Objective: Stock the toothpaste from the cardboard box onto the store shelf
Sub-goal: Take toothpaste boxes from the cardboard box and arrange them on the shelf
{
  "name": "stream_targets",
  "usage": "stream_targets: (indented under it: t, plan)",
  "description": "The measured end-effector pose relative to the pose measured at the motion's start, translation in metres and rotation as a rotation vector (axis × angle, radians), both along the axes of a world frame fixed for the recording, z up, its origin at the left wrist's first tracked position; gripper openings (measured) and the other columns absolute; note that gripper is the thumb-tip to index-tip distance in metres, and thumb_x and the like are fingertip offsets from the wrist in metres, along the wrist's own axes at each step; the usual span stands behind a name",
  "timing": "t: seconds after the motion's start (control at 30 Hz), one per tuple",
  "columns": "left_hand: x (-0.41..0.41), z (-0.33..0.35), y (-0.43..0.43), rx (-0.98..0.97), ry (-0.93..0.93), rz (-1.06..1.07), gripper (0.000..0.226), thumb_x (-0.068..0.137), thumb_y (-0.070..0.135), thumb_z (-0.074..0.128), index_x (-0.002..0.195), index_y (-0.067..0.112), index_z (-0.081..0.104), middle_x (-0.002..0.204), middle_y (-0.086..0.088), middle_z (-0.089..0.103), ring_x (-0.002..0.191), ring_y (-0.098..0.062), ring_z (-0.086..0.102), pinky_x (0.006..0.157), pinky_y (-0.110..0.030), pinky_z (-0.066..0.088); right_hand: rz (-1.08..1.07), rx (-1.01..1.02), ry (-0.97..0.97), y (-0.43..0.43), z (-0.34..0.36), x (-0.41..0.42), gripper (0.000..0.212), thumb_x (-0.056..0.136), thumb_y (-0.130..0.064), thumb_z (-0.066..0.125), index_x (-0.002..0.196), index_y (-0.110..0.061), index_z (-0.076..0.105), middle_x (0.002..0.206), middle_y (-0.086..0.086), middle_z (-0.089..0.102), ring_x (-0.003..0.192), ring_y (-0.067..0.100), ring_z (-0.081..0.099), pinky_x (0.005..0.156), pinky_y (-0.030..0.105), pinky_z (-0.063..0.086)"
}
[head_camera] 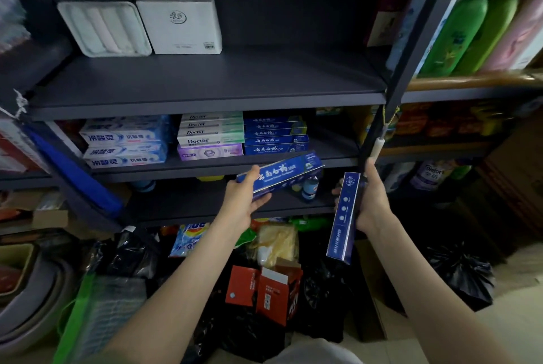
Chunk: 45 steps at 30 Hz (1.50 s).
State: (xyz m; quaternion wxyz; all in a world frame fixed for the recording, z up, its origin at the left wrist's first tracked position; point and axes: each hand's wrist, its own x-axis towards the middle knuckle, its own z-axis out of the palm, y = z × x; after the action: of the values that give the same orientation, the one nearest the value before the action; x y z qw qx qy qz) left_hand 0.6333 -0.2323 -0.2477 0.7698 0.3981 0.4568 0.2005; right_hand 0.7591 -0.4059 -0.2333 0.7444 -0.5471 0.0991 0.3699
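Note:
My left hand (pixel 245 199) grips a long blue toothpaste box (pixel 282 174) by its left end, holding it nearly level just in front of the middle shelf (pixel 205 166). On that shelf a stack of matching blue toothpaste boxes (pixel 276 136) lies at the right. My right hand (pixel 374 199) holds a second blue toothpaste box (pixel 343 217) almost upright, lower and to the right, close to the dark shelf post (pixel 382 117). No cardboard box is clearly visible.
White-and-blue toothpaste packs (pixel 125 143) and Doctor boxes (pixel 210 131) fill the middle shelf's left. The upper shelf (pixel 205 81) carries two white packs at the back. Red cartons (pixel 264 290), black bags and a detergent pack sit on the floor below.

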Motion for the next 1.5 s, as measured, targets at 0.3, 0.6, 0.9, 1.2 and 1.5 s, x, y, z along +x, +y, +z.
stream_targets:
  t: [0.3, 0.6, 0.9, 1.2, 1.5]
  plan:
    - [-0.004, -0.009, -0.011, -0.058, 0.1, -0.229, 0.05, 0.087, 0.035, 0.068, 0.12, 0.0, 0.055, 0.107, -0.016, 0.066, 0.078, -0.023, 0.067, 0.049, -0.025, 0.054, -0.211, 0.391, -0.125, 0.035, 0.029, -0.009, 0.015, 0.092, -0.022, 0.061, 0.088, -0.007, 0.057, 0.073, -0.002, 0.051, 0.067, 0.013, 0.057, 0.083, 0.038, 0.051]
    - [-0.003, 0.0, -0.008, -0.111, 0.07, -0.197, 0.036, 0.094, 0.044, 0.054, 0.096, 0.008, 0.059, 0.088, -0.01, 0.067, 0.074, -0.022, 0.064, 0.045, -0.024, 0.052, 0.06, -0.014, -0.493, 0.038, 0.007, -0.013, 0.026, 0.094, -0.031, 0.058, 0.112, -0.016, 0.047, 0.091, 0.001, 0.062, 0.076, 0.015, 0.063, 0.065, 0.028, 0.051]
    - [-0.005, -0.001, 0.008, -0.026, 0.054, -0.129, 0.049, 0.092, 0.041, 0.061, 0.126, 0.006, 0.053, 0.101, -0.012, 0.067, 0.076, -0.022, 0.065, 0.046, -0.024, 0.052, 0.499, 0.359, -0.505, 0.01, 0.014, -0.002, 0.048, 0.076, -0.032, 0.078, 0.11, -0.018, 0.047, 0.098, 0.011, 0.061, 0.085, 0.021, 0.063, 0.075, 0.03, 0.054]
    - [-0.01, -0.003, 0.02, 0.029, 0.009, -0.168, 0.049, 0.091, 0.051, 0.056, 0.115, 0.009, 0.058, 0.112, -0.007, 0.069, 0.098, -0.021, 0.067, 0.08, -0.04, 0.057, 0.529, 0.067, -0.74, 0.009, 0.008, -0.004, 0.035, 0.086, -0.012, 0.068, 0.109, -0.029, 0.048, 0.118, -0.005, 0.055, 0.107, 0.027, 0.056, 0.093, 0.046, 0.044]
    - [-0.018, -0.007, 0.02, -0.04, -0.072, -0.145, 0.054, 0.093, 0.048, 0.052, 0.122, 0.002, 0.056, 0.107, -0.015, 0.067, 0.087, -0.026, 0.064, 0.054, -0.025, 0.054, 0.212, 0.143, -0.53, 0.014, -0.006, -0.005, 0.024, 0.091, -0.005, 0.058, 0.11, -0.012, 0.046, 0.101, 0.004, 0.062, 0.094, 0.017, 0.064, 0.078, 0.023, 0.054]
